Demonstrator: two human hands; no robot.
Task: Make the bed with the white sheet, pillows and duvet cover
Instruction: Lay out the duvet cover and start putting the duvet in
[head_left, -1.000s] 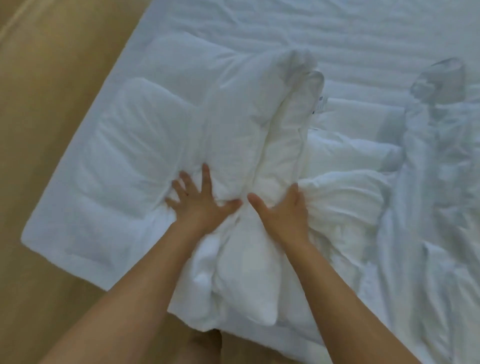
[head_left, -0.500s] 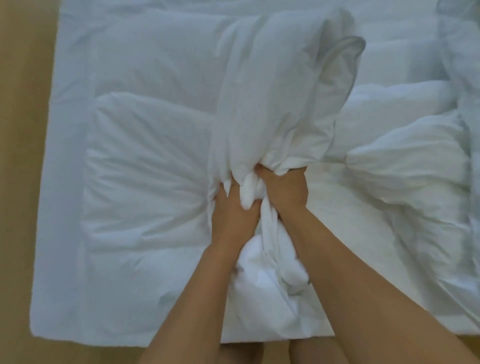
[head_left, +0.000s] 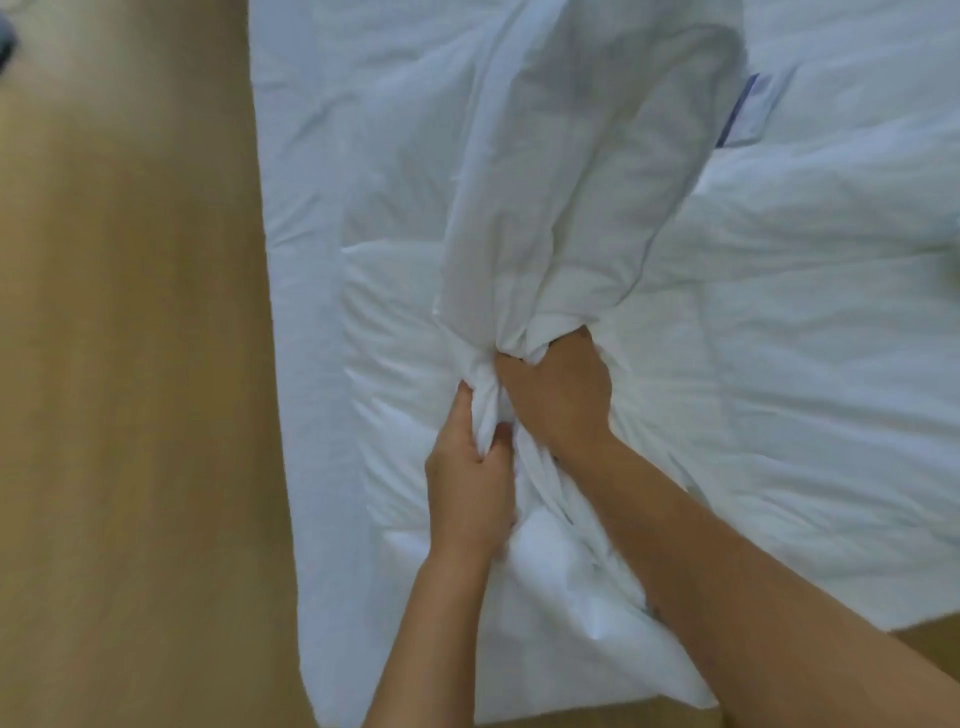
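White bedding, probably the duvet cover (head_left: 587, 171), is now gathered into a raised bundle at centre frame, where a second ago both palms lay flat; the cover step is under way. Left hand (head_left: 470, 478) and right hand (head_left: 558, 395) grip its neck, fingers curled tight.

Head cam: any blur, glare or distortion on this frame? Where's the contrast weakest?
Head view: soft overall, both hands, left and right, slightly smeared where they grip the bunched white fabric; no glare; even, dim light with a bluish cast; white-on-white bedding has weakest contrast; bed edge bows against the wooden floor, suggesting wide-angle distortion.
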